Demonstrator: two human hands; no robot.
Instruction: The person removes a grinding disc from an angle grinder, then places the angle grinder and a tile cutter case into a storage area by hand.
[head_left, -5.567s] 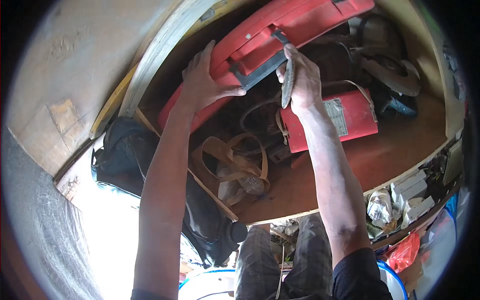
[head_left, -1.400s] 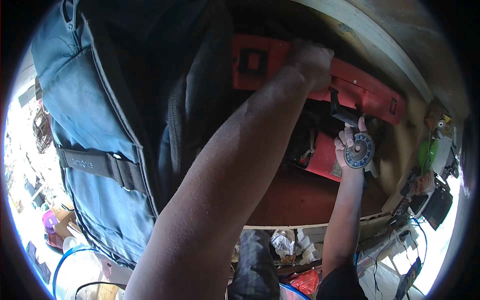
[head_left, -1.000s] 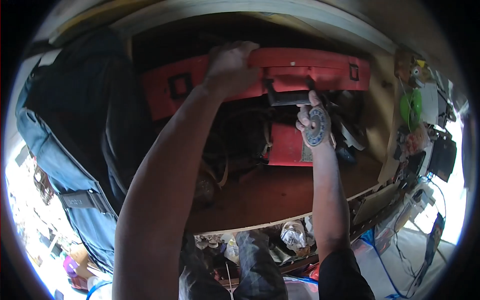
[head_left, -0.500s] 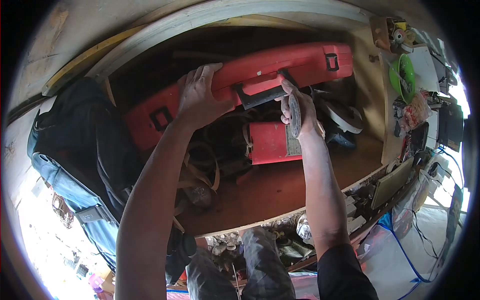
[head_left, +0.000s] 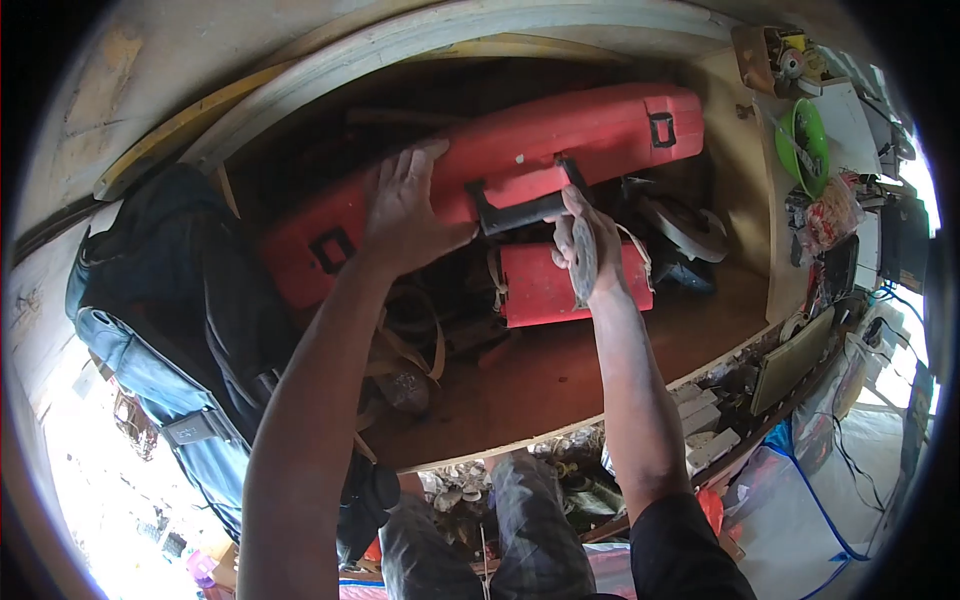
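Observation:
A long red plastic carrying case (head_left: 610, 130) with black latches lies tilted across the wooden bin, its right end higher. My left hand (head_left: 405, 205) grips the case left of its handle, fingers over the upper side and thumb toward the handle. At the right end of the black handle (head_left: 530, 214) are the fingertips of my right hand (head_left: 592, 235). That hand also holds a grey, flat round disc (head_left: 582, 262), seen nearly edge-on. Below the handle sits a smaller red box (head_left: 530, 285) with straps at its ends.
Another disc-like ring (head_left: 690, 230) lies right of the handle. A dark jacket (head_left: 190, 300) hangs over the bin's left side. On the right stand a green bowl (head_left: 803, 150) and assorted clutter. The bin's wooden front edge (head_left: 520, 440) runs before my knees.
The case's handle has swung slightly down, nearer the smaller red box. My right hand has shifted a little left and down, uncovering that box's right end.

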